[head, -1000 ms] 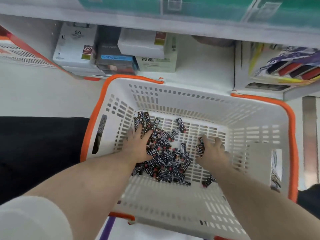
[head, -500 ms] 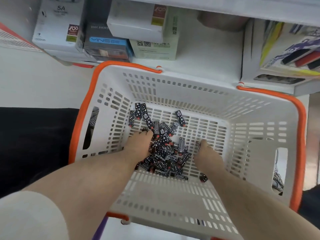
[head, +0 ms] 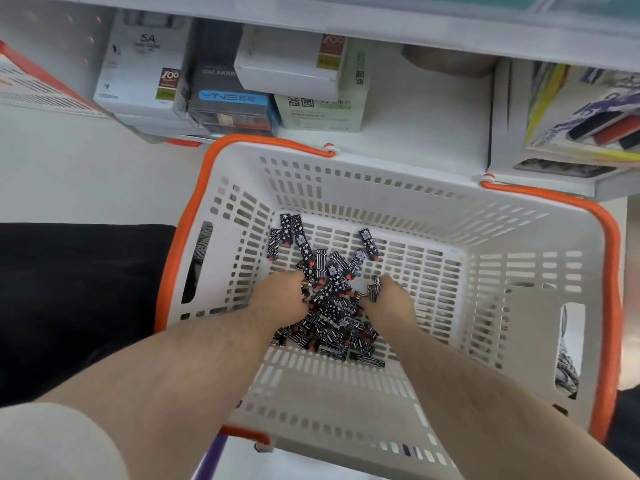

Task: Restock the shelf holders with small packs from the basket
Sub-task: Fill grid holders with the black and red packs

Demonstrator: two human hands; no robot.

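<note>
Small packs (head: 332, 306), the little black patterned ones, sit heaped on the floor of the basket (head: 398, 202), and both hands have now closed in on the heap from either side, bunching it tighter between them than a second ago, when the fingers were spread flatter over a looser scatter. Left hand (head: 280, 296) is curled into the pile's near-left edge, and the right hand (head: 389, 299) looks to be pinching one pack upright at its fingertips. So I'd say scooping has started, nothing on the shelf yet.

Both hands (head: 280, 296) (head: 389, 299), fingers curled down
</note>
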